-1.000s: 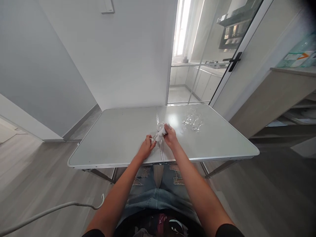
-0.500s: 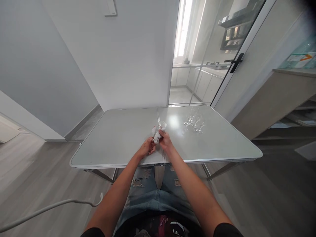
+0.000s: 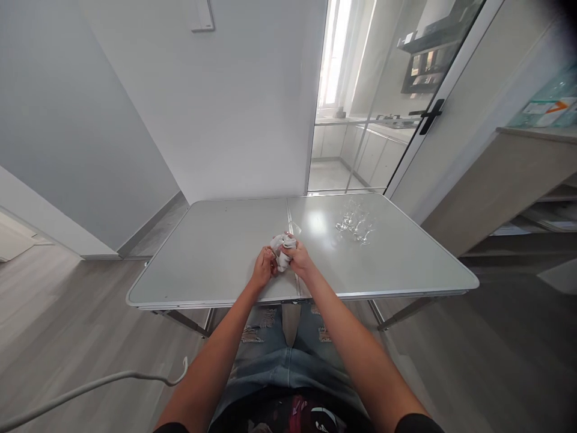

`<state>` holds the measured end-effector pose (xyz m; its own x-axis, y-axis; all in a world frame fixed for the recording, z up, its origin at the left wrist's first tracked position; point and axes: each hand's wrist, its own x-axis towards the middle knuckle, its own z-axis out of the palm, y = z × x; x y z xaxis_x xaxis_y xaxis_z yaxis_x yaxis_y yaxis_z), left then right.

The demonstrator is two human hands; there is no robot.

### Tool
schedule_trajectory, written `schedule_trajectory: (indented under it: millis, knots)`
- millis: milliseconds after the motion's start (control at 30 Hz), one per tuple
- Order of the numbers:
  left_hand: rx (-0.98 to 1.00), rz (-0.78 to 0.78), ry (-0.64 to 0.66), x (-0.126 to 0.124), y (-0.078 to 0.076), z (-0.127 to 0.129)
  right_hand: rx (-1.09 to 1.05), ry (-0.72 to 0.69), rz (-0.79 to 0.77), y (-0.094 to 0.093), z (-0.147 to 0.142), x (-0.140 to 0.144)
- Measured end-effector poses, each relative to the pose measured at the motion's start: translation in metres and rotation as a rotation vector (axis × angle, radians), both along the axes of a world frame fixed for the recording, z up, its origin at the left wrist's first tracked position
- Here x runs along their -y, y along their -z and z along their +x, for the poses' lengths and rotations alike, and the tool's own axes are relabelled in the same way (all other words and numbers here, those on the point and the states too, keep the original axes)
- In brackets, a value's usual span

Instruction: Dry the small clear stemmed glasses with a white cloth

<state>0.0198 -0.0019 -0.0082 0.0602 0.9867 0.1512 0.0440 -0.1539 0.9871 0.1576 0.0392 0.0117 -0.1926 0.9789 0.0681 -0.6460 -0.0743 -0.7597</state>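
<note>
Both my hands meet over the middle front of a grey folding table point(image 3: 202, 252). My right hand point(image 3: 298, 260) grips a crumpled white cloth point(image 3: 280, 248) wrapped around a small clear stemmed glass point(image 3: 293, 230), whose rim peeks out above the cloth. My left hand point(image 3: 264, 269) is closed on the lower part of the glass, mostly hidden by the cloth and fingers. Several more clear stemmed glasses point(image 3: 355, 222) stand in a group on the table's right half, beyond my right hand.
A glass sliding door with a black handle point(image 3: 431, 114) stands behind the table on the right. A wooden shelf unit point(image 3: 518, 174) is at the far right. A white cable point(image 3: 90, 385) lies on the wood floor at lower left.
The cloth has moved from beside the glass bowl to cover most of the glass. Both hands have drawn slightly nearer to me and closer together.
</note>
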Motion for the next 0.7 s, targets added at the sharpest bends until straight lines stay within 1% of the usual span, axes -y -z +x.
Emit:
schedule_trajectory:
  millis: [100,167,267,300,367,467,533,600,633,700]
  knots:
    - [-0.009,-0.033,0.031,0.0,0.0,0.001,-0.079,-0.063,0.003,-0.006,0.005,0.003]
    - [-0.051,-0.005,0.039,0.0,-0.001,0.002,-0.118,-0.071,-0.002,-0.009,0.002,0.007]
    - [-0.085,0.069,-0.007,0.0,0.001,0.002,-0.103,-0.105,-0.006,-0.01,-0.007,0.015]
    - [-0.087,0.08,-0.028,-0.001,0.001,0.001,-0.075,-0.091,0.001,-0.008,-0.011,0.017]
    - [-0.089,0.055,-0.053,-0.002,0.003,0.001,0.0,0.016,0.014,-0.003,-0.016,0.016]
    - [-0.099,-0.003,0.017,-0.004,0.006,-0.001,0.098,0.221,0.003,0.006,-0.017,0.009]
    - [-0.107,0.006,0.038,-0.007,0.006,-0.002,0.169,0.272,0.013,0.007,-0.01,0.003]
    - [-0.093,0.05,-0.033,-0.009,0.005,-0.003,0.281,0.217,0.057,0.003,0.002,0.0]
    - [-0.069,0.077,-0.077,-0.01,0.004,-0.003,0.361,0.148,0.086,-0.001,0.008,-0.001]
    - [0.015,0.126,-0.123,-0.011,0.003,-0.004,0.56,-0.052,0.163,-0.01,0.02,-0.001]
